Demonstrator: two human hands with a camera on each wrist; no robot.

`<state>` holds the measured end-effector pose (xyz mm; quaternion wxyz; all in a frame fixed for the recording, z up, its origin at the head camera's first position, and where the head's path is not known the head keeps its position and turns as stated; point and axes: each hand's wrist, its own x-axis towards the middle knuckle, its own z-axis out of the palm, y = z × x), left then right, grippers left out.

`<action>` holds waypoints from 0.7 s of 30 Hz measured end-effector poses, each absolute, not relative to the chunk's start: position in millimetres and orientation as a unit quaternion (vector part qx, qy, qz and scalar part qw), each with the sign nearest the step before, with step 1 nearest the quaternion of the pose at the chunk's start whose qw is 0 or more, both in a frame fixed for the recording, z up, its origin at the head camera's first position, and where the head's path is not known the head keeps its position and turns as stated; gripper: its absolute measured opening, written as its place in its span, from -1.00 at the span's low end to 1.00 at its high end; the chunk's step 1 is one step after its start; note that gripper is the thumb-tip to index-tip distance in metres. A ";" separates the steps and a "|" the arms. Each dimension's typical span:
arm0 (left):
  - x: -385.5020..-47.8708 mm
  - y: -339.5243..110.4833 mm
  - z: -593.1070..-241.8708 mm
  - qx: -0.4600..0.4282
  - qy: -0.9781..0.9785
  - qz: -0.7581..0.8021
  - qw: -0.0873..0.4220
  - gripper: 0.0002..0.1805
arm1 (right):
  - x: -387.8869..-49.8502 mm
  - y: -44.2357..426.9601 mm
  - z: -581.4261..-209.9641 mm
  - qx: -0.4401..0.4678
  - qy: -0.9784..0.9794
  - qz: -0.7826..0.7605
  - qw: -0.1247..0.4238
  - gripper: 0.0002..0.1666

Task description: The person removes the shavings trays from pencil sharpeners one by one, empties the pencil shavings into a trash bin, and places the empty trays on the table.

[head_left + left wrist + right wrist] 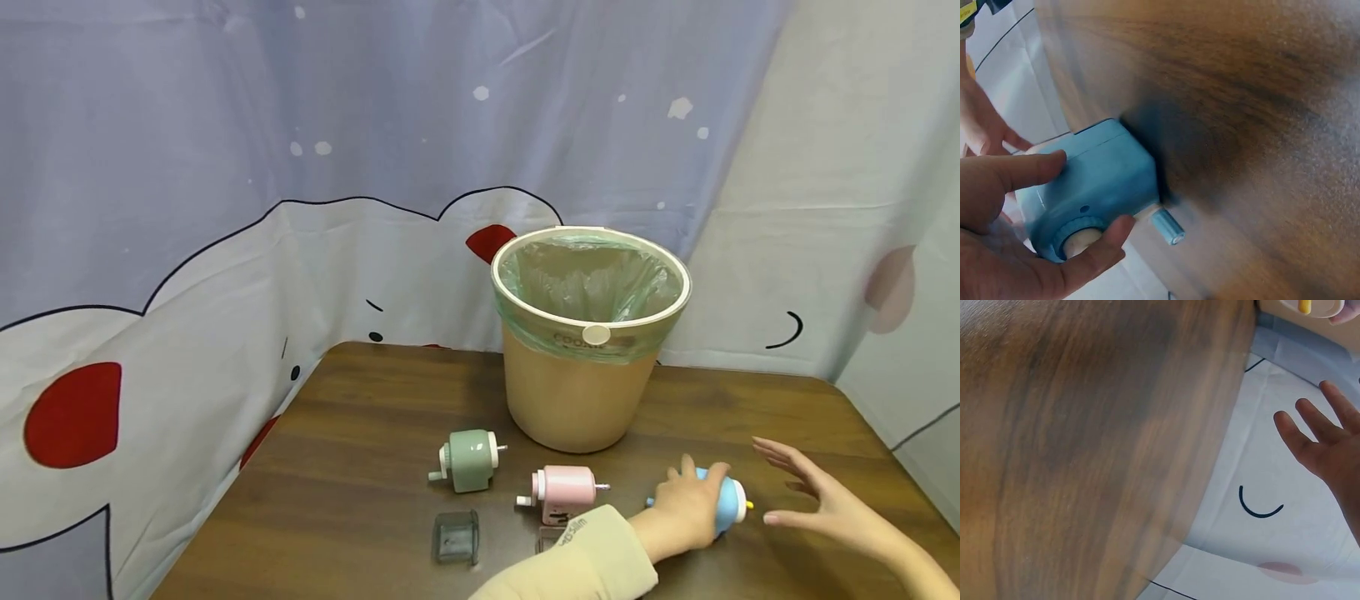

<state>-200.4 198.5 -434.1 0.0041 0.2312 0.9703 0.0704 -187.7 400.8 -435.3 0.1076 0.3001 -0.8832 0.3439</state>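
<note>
My left hand (684, 508) grips a blue hand-crank pencil sharpener (1100, 169), thumb and fingers on either side of its body. The crank's ribbed blue knob (1167, 226) sticks out beside the fingers. From the sharpener's white end a short yellow tip (749, 505) protrudes toward my right hand. That right hand (817, 504) is held just to the right, fingers spread and apart from the sharpener. In the right wrist view its fingers (1316, 428) hold nothing. A pink crank sharpener (568, 486) and a green one (470, 461) stand farther left on the table.
A beige bin (577, 400) with a green liner bag stands at the back of the wooden table (315, 492). A dark see-through drawer (456, 537) lies before the green sharpener. My left sleeve partly covers a pinkish see-through one (549, 538). A printed curtain (390, 108) hangs behind.
</note>
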 end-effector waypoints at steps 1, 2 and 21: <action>-200.3 198.8 -435.1 0.227 0.971 0.069 -0.003 -0.04 | -187.5 399.4 -434.5 0.303 -0.882 0.346 0.106 0.08; -200.2 198.9 -435.8 0.225 0.972 0.066 -0.008 -0.05 | -187.4 398.1 -433.5 0.305 -0.880 0.347 0.107 0.09; -193.0 174.5 -419.9 0.251 0.944 0.207 -0.065 -0.21 | -186.3 388.0 -417.8 0.328 -0.860 0.363 0.145 0.06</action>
